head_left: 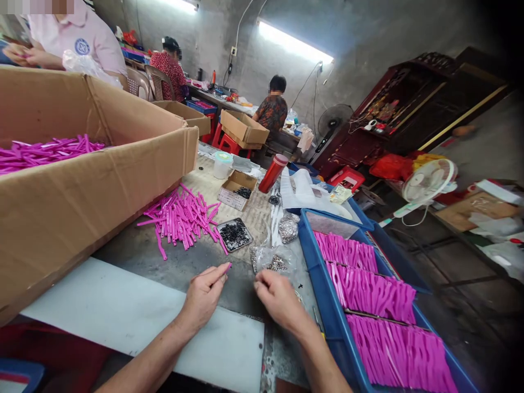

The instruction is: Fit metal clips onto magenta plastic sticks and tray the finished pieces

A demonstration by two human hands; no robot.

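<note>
My left hand (206, 292) is closed around a pink plastic stick (227, 266), whose tip pokes out past the fingers. My right hand (277, 293) is pinched shut close beside it; what it holds is too small to make out. Both hover over the worn table just in front of a white board (135, 314). A loose heap of pink sticks (184, 215) lies ahead of my left hand. A small black tray of dark metal parts (234, 234) sits next to the heap. Clear bags of silvery small parts (273, 257) lie just beyond my right hand.
A big cardboard box (82, 185) with pink sticks fills the left. A blue crate (327, 305) of stacked pink sticks stands at right. A small carton (236, 189), a red bottle (273, 172) and a white fan (428, 183) lie farther off. Three people work at the back.
</note>
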